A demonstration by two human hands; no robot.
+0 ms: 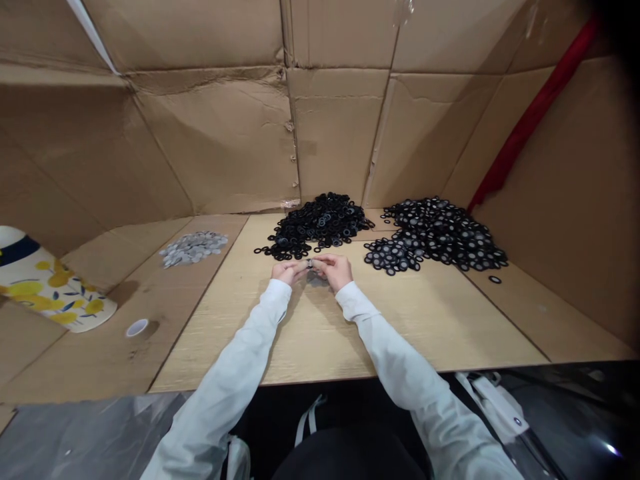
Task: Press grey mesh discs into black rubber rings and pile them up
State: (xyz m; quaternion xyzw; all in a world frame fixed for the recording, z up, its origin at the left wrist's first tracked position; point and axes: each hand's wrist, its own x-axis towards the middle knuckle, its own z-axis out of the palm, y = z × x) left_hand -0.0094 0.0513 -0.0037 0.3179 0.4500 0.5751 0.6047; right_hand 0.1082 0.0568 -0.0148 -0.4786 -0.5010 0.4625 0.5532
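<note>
My left hand (290,272) and my right hand (335,271) meet over the middle of the table, fingertips pinched together. Between them is a small black ring (310,264), with something pale showing at it; the fingers hide most of it. Just beyond the hands lies a heap of open black rings (320,223). To the right spreads a larger pile of black rings with pale centres (440,233). Small translucent grey discs (194,249) form a low heap on the left. A few pale discs (317,280) seem to lie under my hands, partly hidden.
Cardboard walls (340,133) enclose the table (320,340) at the back and sides. On the left stand a flower-patterned cylinder (55,287) and a small white round piece (137,327). One stray ring (495,280) lies by the right pile. A red strip (535,113) runs along the right wall.
</note>
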